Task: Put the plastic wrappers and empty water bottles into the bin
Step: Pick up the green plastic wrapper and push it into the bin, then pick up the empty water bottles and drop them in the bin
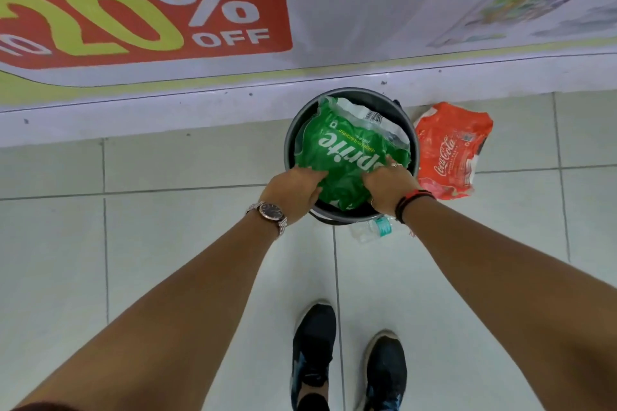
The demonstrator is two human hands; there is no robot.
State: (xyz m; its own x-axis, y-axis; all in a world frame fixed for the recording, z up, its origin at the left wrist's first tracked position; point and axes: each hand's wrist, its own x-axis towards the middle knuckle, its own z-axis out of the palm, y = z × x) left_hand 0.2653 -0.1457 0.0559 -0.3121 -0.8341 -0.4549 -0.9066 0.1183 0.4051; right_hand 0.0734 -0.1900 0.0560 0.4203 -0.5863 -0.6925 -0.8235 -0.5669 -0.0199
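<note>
We press the green wrapper (347,157) into the bin (412,130) with left hand (293,187) and right hand (387,187) clamped on its crumpled near edge, since it overfills the mouth, while the red wrapper (450,150) and bottle (374,228) wait beside the bin.

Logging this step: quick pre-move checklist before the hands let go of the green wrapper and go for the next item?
1. Green Sprite wrapper inside bin rim: ok, mostly, still bulging at the top.
2. Left hand and right hand both on wrapper: ok.
3. Room left in bin: cannot tell, wrapper covers the opening.
4. Red Coca-Cola wrapper binned: not ok, on floor beside bin.
5. Water bottle binned: not ok, on floor against bin's near side.
</note>
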